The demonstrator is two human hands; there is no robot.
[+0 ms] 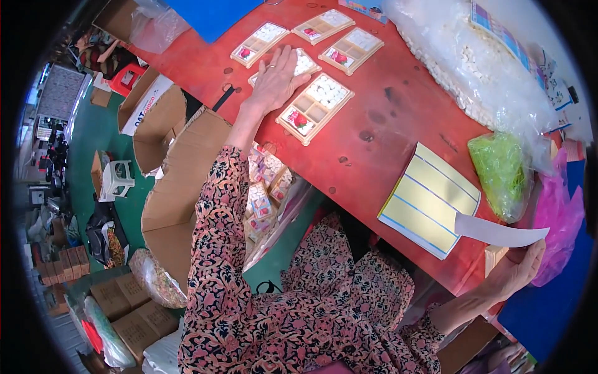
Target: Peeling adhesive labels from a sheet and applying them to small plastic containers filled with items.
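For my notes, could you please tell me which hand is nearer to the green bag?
Right. The right hand appears below the green bag, holding a white strip; the left hand is much farther left, over a tray.

curved white strip [501, 231], partly covered tray [306, 64]

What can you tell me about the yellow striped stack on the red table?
The yellow stack looks like paper sheets, roughly rectangular, with blue stripes and pale edges. It lies at a slant on the red table, left of a green bag. A pale strip, held by the right hand, overlaps its right side; whether they are joined, I cannot tell.
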